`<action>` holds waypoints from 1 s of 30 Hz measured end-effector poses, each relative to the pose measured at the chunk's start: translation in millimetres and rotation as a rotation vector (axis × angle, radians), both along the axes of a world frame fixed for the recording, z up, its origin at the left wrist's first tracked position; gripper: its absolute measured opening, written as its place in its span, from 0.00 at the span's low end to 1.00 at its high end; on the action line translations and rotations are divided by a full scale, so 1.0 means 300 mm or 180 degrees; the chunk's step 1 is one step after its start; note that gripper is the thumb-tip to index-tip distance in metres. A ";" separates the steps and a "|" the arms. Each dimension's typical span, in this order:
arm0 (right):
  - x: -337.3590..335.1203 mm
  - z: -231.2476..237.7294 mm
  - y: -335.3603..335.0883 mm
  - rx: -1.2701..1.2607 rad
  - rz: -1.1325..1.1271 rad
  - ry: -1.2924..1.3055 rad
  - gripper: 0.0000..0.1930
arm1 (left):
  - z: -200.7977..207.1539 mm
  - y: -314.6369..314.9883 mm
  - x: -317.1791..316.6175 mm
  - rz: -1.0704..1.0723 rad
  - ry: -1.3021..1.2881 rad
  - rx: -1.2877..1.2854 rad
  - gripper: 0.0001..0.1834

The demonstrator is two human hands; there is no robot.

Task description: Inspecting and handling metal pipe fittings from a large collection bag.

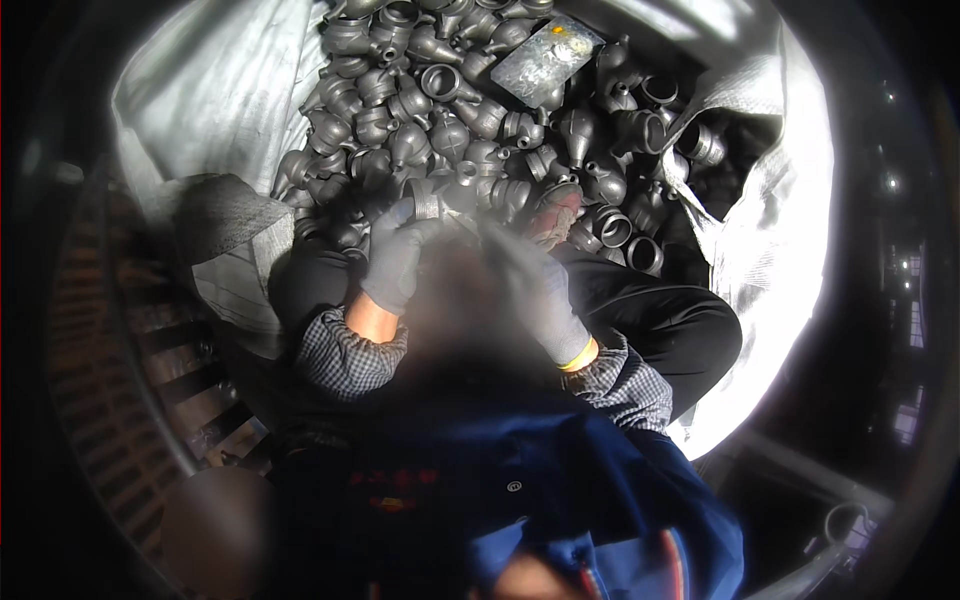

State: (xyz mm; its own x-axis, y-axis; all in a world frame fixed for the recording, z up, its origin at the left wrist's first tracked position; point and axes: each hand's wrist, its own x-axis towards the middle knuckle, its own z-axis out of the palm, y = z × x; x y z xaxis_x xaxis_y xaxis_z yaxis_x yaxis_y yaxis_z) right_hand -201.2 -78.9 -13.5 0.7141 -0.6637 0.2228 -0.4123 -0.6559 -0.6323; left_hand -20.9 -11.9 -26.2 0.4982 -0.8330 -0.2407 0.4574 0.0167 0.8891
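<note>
My left hand (397,258), in a pale grey work glove, is closed around a dark grey hollow fitting (424,198) with a round open mouth. My right hand (545,305), gloved the same way with a yellow cuff edge, faces it from the right, its fingers curled. A thin pale sliver (463,220) shows between the hands; a hazy smear over the middle hides what it is. Beyond both hands lies a heap of similar dark grey fittings (408,145), bulb-shaped with ringed necks.
A white woven bulk bag (775,235) surrounds the heap, its edge folded at left. On the pile rests a scuffed grey rectangular block (546,62) with a yellow spot. Beside my bent legs is a reddish shoe-like thing (556,216). Brown slatted pallets (100,370) stand at left.
</note>
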 end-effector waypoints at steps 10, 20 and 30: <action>-0.003 0.003 0.004 -0.0176 -0.0058 0.0061 0.23 | 0.044 0.003 -0.026 0.0081 -0.0076 0.0027 0.11; 0.000 -0.019 -0.015 0.0144 0.0111 -0.0293 0.20 | 0.024 -0.008 -0.025 0.0302 -0.0076 0.0180 0.09; -0.024 0.014 -0.044 0.2957 -0.0234 -0.0985 0.22 | -0.030 -0.011 -0.005 0.0002 -0.0012 0.0254 0.10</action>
